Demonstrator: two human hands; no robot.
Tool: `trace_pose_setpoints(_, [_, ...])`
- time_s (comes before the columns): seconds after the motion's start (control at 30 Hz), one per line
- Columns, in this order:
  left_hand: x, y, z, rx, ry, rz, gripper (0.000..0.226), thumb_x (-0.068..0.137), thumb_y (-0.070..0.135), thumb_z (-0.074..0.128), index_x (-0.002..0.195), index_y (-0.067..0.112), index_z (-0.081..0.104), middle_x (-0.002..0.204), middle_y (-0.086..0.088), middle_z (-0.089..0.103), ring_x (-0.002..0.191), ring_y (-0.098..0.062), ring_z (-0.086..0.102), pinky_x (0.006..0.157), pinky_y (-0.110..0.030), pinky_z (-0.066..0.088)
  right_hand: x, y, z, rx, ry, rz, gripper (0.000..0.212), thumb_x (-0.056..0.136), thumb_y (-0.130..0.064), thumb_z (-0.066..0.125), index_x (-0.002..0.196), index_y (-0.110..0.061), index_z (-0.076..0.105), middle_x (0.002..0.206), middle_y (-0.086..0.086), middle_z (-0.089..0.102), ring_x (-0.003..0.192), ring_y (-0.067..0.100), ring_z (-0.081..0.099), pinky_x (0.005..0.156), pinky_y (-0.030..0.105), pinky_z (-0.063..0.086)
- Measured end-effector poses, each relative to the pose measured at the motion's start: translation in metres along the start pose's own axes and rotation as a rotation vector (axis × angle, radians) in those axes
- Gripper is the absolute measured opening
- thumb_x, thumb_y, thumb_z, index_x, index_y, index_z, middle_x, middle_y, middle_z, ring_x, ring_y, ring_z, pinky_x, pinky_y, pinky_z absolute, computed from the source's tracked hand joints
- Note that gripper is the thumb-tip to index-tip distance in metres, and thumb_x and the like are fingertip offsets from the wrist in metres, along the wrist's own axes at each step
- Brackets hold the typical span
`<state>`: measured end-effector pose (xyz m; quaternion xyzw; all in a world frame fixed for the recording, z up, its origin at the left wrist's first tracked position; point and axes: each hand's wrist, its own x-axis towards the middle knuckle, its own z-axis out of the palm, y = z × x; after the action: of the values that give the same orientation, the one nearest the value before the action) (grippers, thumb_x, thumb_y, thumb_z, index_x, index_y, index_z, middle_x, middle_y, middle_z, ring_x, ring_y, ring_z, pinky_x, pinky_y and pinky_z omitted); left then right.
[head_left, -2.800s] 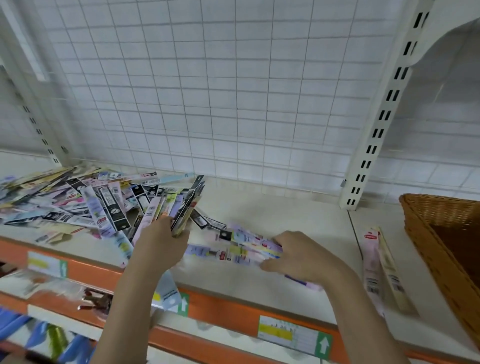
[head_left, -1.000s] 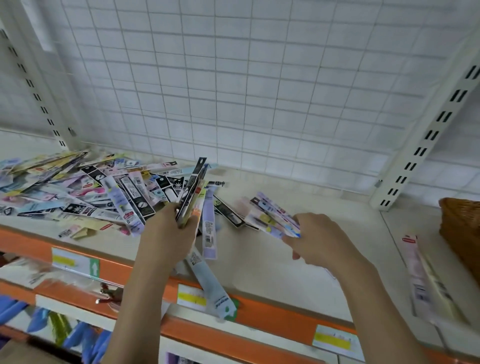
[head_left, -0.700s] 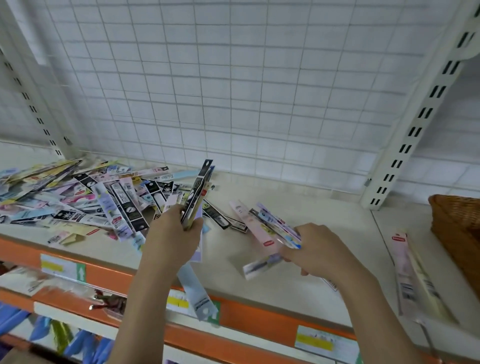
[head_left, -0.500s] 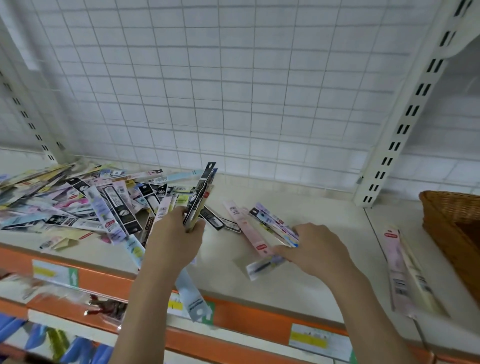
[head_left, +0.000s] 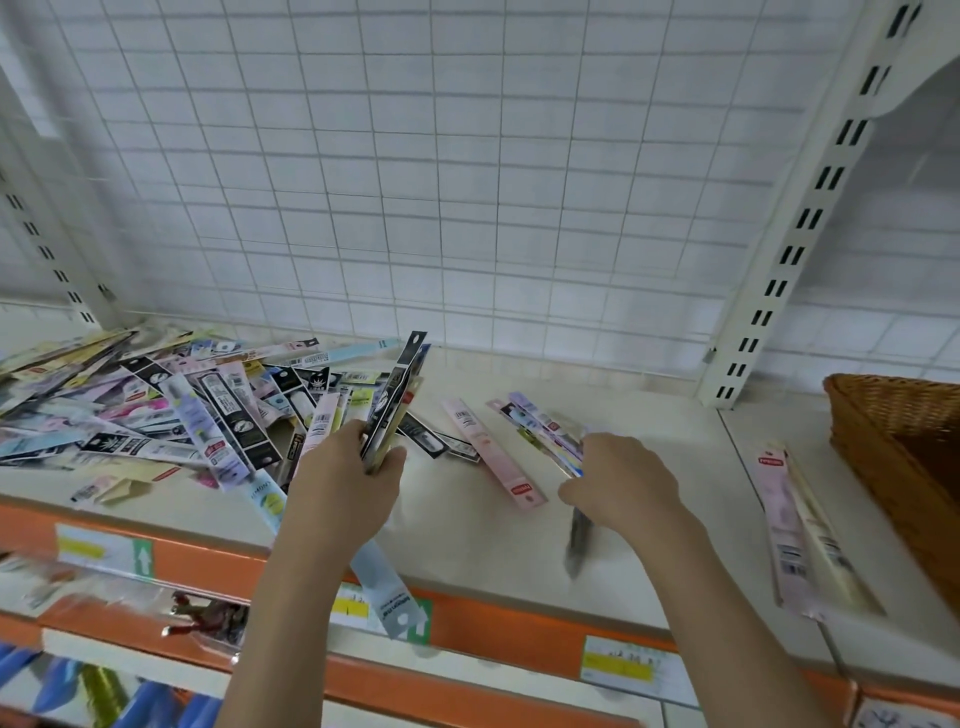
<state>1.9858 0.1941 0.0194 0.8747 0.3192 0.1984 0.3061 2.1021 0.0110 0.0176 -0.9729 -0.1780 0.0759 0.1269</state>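
A person's left hand (head_left: 343, 483) and right hand (head_left: 621, 480) each grip a few toothbrush packs (head_left: 392, 400), most of the pile (head_left: 156, 410) left of them unsorted.

Left grip (head_left: 343, 483), right grip (head_left: 623, 483) holding packets (head_left: 397, 389)

White wire grid back panel (head_left: 467, 182); slotted cream uprights (head_left: 810, 218); cream shelf (head_left: 467, 545), orange front edge (head_left: 493, 626); wicker basket (head_left: 883, 431) right.
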Motion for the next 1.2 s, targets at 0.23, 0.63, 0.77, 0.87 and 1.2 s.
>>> trace_pose_setpoints(0.23, [-0.003,0.017,-0.007,-0.222,0.054,0.097,0.024,0.091,0.023,0.054,0.070,0.019,0.045,0.051,-0.001,0.045,0.051,-0.017,0.044,0.048,-0.027,0.031,0.005,0.011,-0.012,0.352,0.142,-0.057,0.016,0.082,-0.014,0.055,0.078,-0.012,0.040,0.067,0.001,0.043,0.069,0.028,0.048,0.050,0.027,0.032])
trace_pose_setpoints(0.63, [-0.024,0.052,0.053,-0.722,-0.060,0.167,0.010,0.087,0.011,0.063,0.090,0.015,0.054,0.065,0.013,0.059,0.052,0.001,0.050,0.055,-0.011,0.042,0.007,0.018,0.009,1.112,0.498,-0.079,0.015,0.086,-0.013,0.066,0.093,-0.011,0.054,0.075,0.002,0.059,0.065,0.011,0.058,0.064,0.024,0.050])
trace_pose_setpoints(0.77, [-0.027,0.040,0.073,-0.464,-0.139,0.129,0.013,0.086,0.013,0.063,0.083,0.021,0.053,0.061,0.012,0.053,0.056,0.002,0.049,0.052,-0.006,0.038,0.014,0.026,0.022,1.078,0.361,0.064,0.012,0.082,-0.009,0.066,0.085,-0.013,0.055,0.067,0.001,0.059,0.066,0.022,0.061,0.068,0.035,0.050])
trace_pose_setpoints(0.87, [-0.025,0.041,0.073,-0.467,-0.095,0.104,0.010,0.088,0.015,0.061,0.085,0.019,0.052,0.063,0.012,0.054,0.060,0.001,0.053,0.052,-0.007,0.039,0.013,0.030,0.015,1.061,0.451,0.112,0.017,0.086,-0.019,0.065,0.075,-0.013,0.054,0.063,0.002,0.055,0.060,0.017,0.055,0.061,0.028,0.045])
trace_pose_setpoints(1.2, [-0.027,0.050,0.072,-0.606,0.126,0.061,0.014,0.089,0.017,0.060,0.095,0.009,0.050,0.065,0.004,0.055,0.057,-0.005,0.053,0.051,-0.015,0.040,0.002,0.048,0.005,1.089,0.577,-0.017,0.025,0.084,-0.001,0.060,0.084,-0.023,0.049,0.077,0.009,0.055,0.066,0.022,0.052,0.062,0.033,0.045])
